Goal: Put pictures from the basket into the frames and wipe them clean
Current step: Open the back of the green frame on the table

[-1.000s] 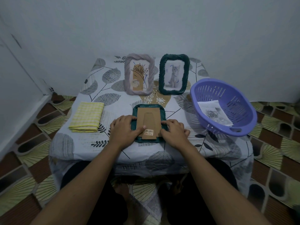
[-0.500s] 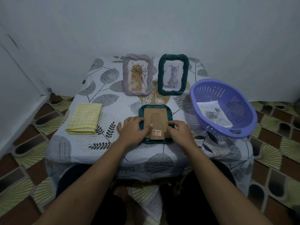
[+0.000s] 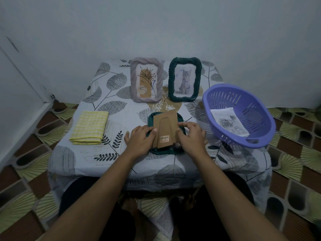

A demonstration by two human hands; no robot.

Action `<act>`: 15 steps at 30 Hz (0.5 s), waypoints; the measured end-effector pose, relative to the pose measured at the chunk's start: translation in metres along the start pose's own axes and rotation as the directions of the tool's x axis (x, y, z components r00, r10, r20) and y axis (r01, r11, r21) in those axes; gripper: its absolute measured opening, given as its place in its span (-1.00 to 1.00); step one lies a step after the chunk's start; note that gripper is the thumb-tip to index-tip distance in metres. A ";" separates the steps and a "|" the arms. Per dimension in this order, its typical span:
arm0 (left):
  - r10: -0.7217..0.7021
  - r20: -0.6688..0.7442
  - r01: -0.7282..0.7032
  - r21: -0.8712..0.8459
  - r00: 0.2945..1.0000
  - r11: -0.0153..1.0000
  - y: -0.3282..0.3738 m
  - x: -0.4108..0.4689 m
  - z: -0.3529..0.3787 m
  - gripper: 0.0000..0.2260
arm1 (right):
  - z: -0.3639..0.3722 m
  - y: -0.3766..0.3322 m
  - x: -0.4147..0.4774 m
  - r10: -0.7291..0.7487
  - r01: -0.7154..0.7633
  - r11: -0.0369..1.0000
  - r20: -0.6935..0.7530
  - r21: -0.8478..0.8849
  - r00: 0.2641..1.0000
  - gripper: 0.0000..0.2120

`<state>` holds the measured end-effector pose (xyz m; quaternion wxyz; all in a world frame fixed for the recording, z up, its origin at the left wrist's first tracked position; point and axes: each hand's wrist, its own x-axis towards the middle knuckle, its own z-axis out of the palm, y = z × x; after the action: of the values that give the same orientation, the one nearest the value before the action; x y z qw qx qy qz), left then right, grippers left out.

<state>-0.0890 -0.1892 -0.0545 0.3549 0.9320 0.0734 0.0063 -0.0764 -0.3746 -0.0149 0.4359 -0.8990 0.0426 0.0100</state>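
Opening third frame, by look of it: dark green frame face down on worktop, cardboard backing seemingly half-lifted; left hand flat on frame's left rim, thumb touching backing edge; right hand fingers curled on backing's right edge. Next, likely: clean lift of backing, left hand steadying frame, then rose picture from purple basket, near, right of hands

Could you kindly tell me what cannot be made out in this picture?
Head view:
- green frame front: face down, covered by the cardboard backing.
- right hand grip: thumb hidden beneath the hand itself.
- barcode label: too small to read.
- picture in the basket: detail dim and small.
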 end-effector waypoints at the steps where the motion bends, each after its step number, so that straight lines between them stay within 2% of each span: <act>1: -0.001 0.002 0.001 -0.003 1.000 1.000 -0.001 0.001 0.000 -0.57 | 0.000 -0.001 0.000 -0.003 0.003 1.000 0.001 -0.014 1.000 -0.76; 8: -0.001 0.008 0.001 -0.003 1.000 1.000 -0.003 0.001 0.002 -0.54 | 0.003 -0.008 0.007 0.017 -0.017 1.000 0.018 -0.004 1.000 -0.81; 12: -0.002 0.006 0.002 -0.001 1.000 1.000 -0.002 0.000 0.002 -0.57 | 0.004 -0.012 0.011 0.133 -0.154 0.943 0.091 0.296 0.987 -0.80; 15: 0.000 0.006 0.000 -0.001 1.000 1.000 -0.002 0.000 0.002 -0.58 | 0.005 -0.013 0.013 0.180 -0.213 0.915 0.126 0.342 0.976 -0.81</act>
<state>-0.0893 -0.1891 -0.0573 0.3557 0.9318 0.0725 0.0037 -0.0619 -0.3639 -0.0082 0.5884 -0.7958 0.1136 0.0872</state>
